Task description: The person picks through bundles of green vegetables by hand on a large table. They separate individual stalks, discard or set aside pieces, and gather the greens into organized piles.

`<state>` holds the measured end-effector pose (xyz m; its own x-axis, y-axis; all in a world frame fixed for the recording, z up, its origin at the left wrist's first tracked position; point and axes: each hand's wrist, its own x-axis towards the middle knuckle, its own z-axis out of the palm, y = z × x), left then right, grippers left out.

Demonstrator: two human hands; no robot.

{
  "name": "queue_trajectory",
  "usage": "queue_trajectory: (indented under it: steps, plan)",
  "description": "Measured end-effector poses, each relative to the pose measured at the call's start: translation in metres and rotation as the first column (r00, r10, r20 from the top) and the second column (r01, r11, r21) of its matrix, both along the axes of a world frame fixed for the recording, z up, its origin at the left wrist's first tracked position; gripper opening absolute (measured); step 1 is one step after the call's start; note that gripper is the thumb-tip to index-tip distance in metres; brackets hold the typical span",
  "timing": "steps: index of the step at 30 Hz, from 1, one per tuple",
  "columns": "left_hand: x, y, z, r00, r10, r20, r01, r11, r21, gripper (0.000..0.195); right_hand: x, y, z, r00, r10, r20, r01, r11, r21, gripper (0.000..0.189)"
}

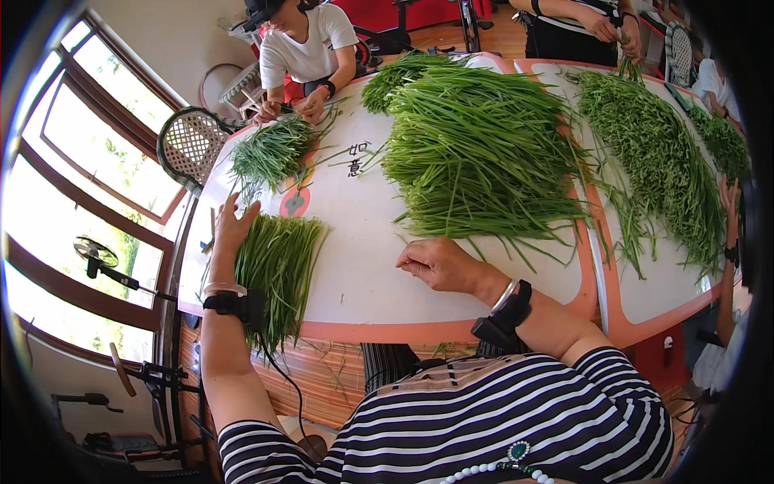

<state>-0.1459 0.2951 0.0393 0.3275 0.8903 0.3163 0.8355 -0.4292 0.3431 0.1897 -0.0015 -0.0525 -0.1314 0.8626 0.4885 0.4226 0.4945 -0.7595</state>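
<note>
My left hand [233, 227], its fingers spread, is at the upper left edge of a neat pile of long green stalks, likely garlic chives [275, 272], at the table's left front; nothing shows in its grasp. My right hand [432, 263] is over the white part of the table [357, 290] with its fingers curled together. Whether something thin is pinched in them I cannot tell. Beyond it lies a large heap of the same kind of green stalks [478, 151]. Both wrists carry a bracelet and a black strapped device.
Across the table a person [311, 54] handles a smaller green pile [275, 148]. Another person [580, 27] stands at the far side by a long heap of greens [659, 157]. A co-worker's hand [730, 199] is at the right edge. A woven chair [193, 145] stands far left.
</note>
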Motion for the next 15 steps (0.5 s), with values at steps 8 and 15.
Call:
queue_trajectory:
  steps: [8,15]
  plan:
    - [0.226,-0.119,0.076,0.745,-0.659,-0.105,0.667,0.732,0.140,0.077,0.011,0.000,0.008,0.969,-0.241,-0.046,0.244,0.928,0.283,0.006]
    - [0.358,-0.127,0.061,0.677,-0.624,-0.391,0.698,0.713,0.070,0.093,0.032,0.004,0.013,0.879,-0.466,-0.097,0.466,0.799,0.379,0.009]
